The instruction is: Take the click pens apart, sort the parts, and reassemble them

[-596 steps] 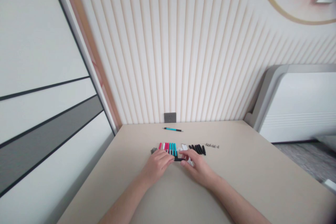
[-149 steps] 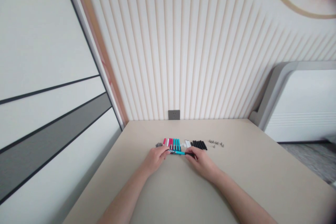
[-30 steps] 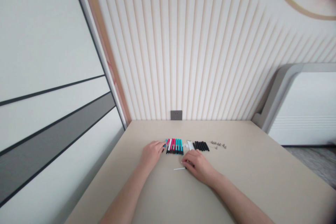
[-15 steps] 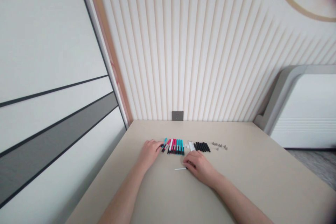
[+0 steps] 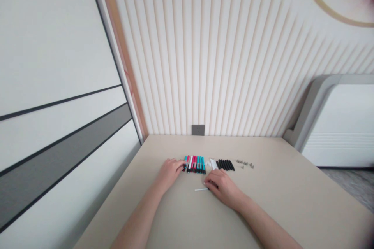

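At the left end of a row of pink, white and blue pen barrels with black lower ends (image 5: 195, 164), my left hand (image 5: 171, 171) has its thumb and fingers closed on a blue-and-black pen barrel (image 5: 185, 159). The held barrel lies close beside a pink one. My right hand (image 5: 221, 184) rests on the table below the row, its fingers curled around the dark end of a thin white pen refill (image 5: 201, 190). The refill points left, nearly level. Above this hand are several white refills (image 5: 214, 163) and black tubes (image 5: 226, 164).
Small grey cone-shaped tips (image 5: 244, 163) lie on the right. Tiny pale pieces (image 5: 207, 163) sit between the barrels and refills. The beige table (image 5: 187, 218) meets a ribbed wall with a dark socket (image 5: 198, 130). A white cabinet panel (image 5: 67, 140) stands on the left.
My left hand has moved slightly right and straightened the blue barrel against the row; the pink barrel beside it is straighter too. My right hand and the refill have stayed put.
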The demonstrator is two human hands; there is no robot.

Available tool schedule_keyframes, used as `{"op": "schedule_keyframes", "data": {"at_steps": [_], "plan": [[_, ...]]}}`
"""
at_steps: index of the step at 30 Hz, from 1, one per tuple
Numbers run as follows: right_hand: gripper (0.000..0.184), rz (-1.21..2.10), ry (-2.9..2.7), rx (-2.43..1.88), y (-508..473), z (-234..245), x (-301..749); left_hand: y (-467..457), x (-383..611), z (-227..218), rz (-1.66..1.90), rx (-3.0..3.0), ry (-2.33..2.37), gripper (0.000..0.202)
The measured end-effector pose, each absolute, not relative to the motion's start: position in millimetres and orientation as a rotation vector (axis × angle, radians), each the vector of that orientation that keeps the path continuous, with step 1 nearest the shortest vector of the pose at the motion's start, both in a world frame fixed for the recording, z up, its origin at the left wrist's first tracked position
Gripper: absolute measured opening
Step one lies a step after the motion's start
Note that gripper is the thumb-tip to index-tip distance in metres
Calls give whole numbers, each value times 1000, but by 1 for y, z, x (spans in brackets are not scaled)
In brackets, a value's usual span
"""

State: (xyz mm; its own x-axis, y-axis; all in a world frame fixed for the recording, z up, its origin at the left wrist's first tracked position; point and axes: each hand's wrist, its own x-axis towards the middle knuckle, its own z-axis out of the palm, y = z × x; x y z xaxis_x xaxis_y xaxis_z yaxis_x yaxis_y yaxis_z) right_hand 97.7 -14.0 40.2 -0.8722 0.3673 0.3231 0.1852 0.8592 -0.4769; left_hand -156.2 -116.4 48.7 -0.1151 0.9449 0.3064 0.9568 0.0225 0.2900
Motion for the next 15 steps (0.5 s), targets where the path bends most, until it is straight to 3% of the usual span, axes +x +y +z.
{"op": "schedule_keyframes", "data": {"at_steps": [15], "plan": [[12,649,-2613,-419,-14,41,97,-118,-151,50,-695,-2057,-2216,24]]}}
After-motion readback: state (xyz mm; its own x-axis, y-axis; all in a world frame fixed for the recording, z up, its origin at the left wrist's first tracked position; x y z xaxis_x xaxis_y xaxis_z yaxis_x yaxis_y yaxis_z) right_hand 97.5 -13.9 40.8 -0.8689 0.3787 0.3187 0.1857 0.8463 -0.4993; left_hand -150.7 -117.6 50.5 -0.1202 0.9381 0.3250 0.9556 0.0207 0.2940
